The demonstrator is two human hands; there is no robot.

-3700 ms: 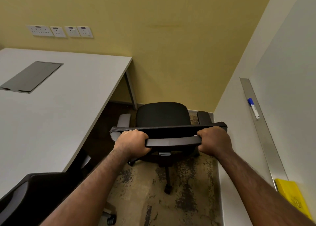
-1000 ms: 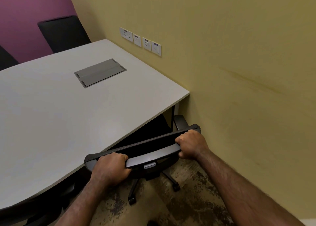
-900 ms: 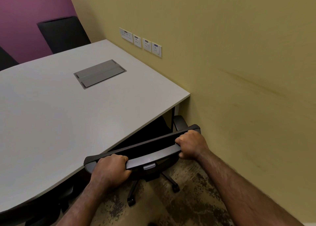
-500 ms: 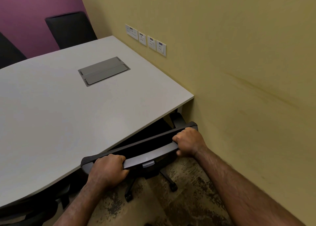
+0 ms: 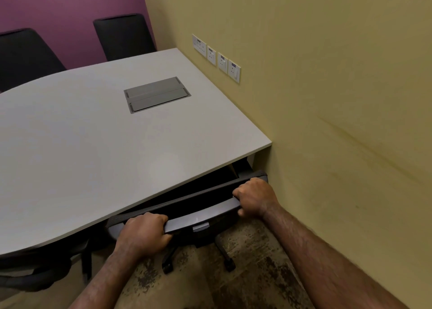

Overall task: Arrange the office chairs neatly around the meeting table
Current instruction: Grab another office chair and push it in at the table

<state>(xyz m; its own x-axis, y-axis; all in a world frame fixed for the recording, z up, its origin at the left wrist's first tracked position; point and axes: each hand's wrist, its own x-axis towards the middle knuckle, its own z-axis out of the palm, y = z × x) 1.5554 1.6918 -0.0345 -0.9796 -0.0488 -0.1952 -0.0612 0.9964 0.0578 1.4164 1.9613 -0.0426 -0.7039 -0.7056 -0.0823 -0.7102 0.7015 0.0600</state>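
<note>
A black office chair [image 5: 198, 211] stands at the near right corner of the white meeting table [image 5: 93, 149], its seat hidden under the tabletop. Only the top of its backrest and two wheeled legs show. My left hand [image 5: 142, 235] grips the left end of the backrest top. My right hand [image 5: 253, 197] grips the right end, close to the yellow wall. Two more black chairs [image 5: 124, 36] stand at the table's far side against the purple wall. Another dark chair [image 5: 35, 271] sits partly under the table at lower left.
A grey cable hatch [image 5: 156, 94] is set into the tabletop. Several wall sockets [image 5: 216, 57] line the yellow wall, which runs right beside the chair. Patterned carpet [image 5: 245, 273] covers the floor below me.
Both hands have kept their grip while the chair rolled further under the table, towards the wall corner. My view has shifted closer, and a second far chair has come into sight.
</note>
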